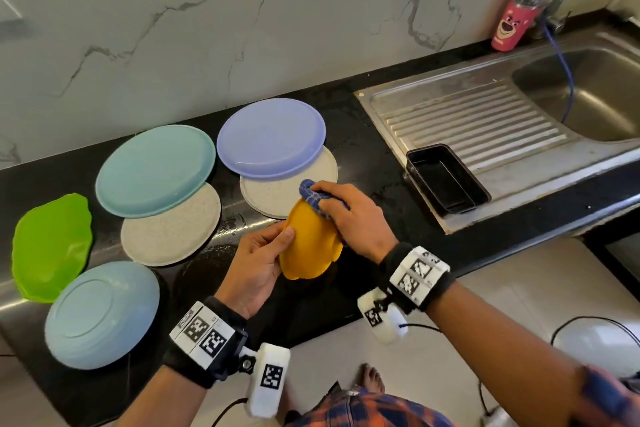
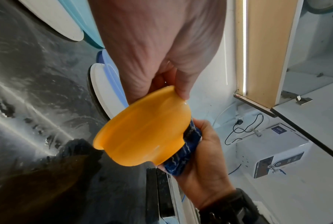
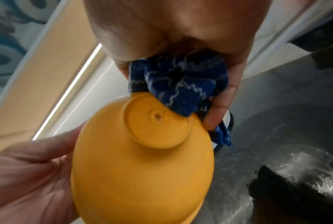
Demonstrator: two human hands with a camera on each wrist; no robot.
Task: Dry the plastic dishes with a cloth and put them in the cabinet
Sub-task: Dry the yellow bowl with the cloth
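With your left hand (image 1: 258, 262) gripping the bowl (image 1: 309, 246) by its rim and your right hand (image 1: 349, 215) bunched around the cloth (image 1: 313, 196), turn the bowl steadily so the cloth sweeps its whole underside.

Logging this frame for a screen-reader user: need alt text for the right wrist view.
A right hand presses a bunched blue cloth against the base of an upturned orange plastic bowl, which the left hand holds by its rim. Behind lies a wet dark countertop.
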